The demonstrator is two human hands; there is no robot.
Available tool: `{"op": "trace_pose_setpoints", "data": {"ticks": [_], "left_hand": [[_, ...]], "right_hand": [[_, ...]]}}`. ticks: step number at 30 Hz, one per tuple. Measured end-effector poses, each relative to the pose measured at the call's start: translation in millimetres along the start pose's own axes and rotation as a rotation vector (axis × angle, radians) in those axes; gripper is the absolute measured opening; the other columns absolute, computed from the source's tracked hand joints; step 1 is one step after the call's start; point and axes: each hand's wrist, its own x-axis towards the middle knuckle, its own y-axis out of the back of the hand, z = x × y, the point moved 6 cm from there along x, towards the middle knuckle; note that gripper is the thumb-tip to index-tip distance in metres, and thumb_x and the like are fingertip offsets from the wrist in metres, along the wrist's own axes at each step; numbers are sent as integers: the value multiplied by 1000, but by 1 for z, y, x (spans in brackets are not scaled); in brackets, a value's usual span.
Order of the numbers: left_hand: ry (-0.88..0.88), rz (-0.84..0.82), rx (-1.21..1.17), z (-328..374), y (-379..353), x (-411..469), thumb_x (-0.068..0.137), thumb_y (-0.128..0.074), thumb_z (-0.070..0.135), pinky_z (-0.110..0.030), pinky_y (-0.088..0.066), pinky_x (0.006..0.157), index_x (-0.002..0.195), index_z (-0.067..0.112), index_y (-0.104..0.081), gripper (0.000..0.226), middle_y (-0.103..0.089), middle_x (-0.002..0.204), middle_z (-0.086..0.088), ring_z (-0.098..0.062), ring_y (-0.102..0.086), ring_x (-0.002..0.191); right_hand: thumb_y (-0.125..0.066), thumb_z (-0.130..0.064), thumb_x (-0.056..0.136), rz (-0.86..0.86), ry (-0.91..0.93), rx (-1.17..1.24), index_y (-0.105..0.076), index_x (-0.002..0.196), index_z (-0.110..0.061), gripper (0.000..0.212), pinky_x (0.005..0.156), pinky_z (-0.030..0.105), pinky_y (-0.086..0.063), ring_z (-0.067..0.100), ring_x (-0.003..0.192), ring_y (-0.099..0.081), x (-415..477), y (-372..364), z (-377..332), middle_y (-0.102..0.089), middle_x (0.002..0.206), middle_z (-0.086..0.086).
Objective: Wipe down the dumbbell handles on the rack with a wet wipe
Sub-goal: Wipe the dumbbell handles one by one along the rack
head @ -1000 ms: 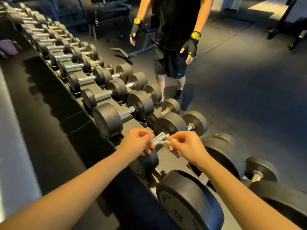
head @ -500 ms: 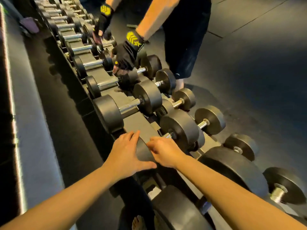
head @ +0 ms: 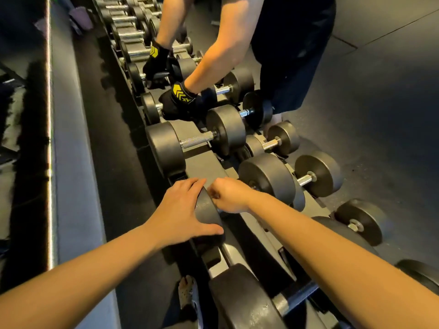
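Left hand (head: 180, 210) spreads flat fingers on the heavy-looking, rigid dumbbell (head: 206, 210) at the rack's (head: 204, 167) back edge, right hand (head: 229, 195) curled round its handle.

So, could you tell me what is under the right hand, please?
The right hand curls between the near dumbbell head and the far head; the handle and any wipe beneath are covered.
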Motion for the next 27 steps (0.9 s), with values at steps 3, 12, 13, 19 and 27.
{"op": "trace_pose_setpoints", "data": {"ticks": [3, 12, 13, 19, 27], "left_hand": [[-1, 3, 1, 0, 0, -1, 60, -65, 92, -43, -26, 124, 160, 25, -24, 127, -28, 164, 5, -18, -24, 150], [-18, 37, 18, 0, 0, 0, 60, -64, 93, -39, -25, 122, 160, 24, -25, 128, -31, 162, 5, -17, -27, 147], [-21, 36, 15, 0, -1, 0, 59, -63, 94, -39, -25, 122, 160, 24, -25, 129, -31, 162, 5, -17, -27, 147], [-15, 35, -14, 1, 1, -1, 60, -65, 92, -40, -25, 122, 160, 25, -24, 127, -29, 162, 6, -16, -26, 148], [-22, 46, 3, 0, -1, 0, 57, -56, 98, -40, -26, 121, 160, 24, -26, 131, -32, 161, 5, -17, -29, 146]], "right_hand": [[-62, -26, 94, 114, 29, -242, -64, 94, -19, 8, 69, 36, -49, 25, 83, -62, -13, 6, 7, -66, 88, 2], [-56, -13, 96, 390, -13, 374, -67, 89, -18, 14, 61, 33, -42, 8, 66, -52, -40, -34, 12, -61, 72, -4], [-55, -13, 94, 426, 2, 409, -69, 92, -15, 14, 63, 36, -46, 10, 66, -53, -41, -37, 13, -63, 73, -2], [-62, -17, 94, 677, -200, 433, -56, 91, -19, 7, 62, 30, -49, 9, 69, -58, -58, -49, 28, -61, 76, -6], [-67, -7, 93, 603, -385, 964, -52, 75, -11, 24, 61, 28, -46, 7, 57, -51, -56, -81, 31, -56, 62, -3]]}}
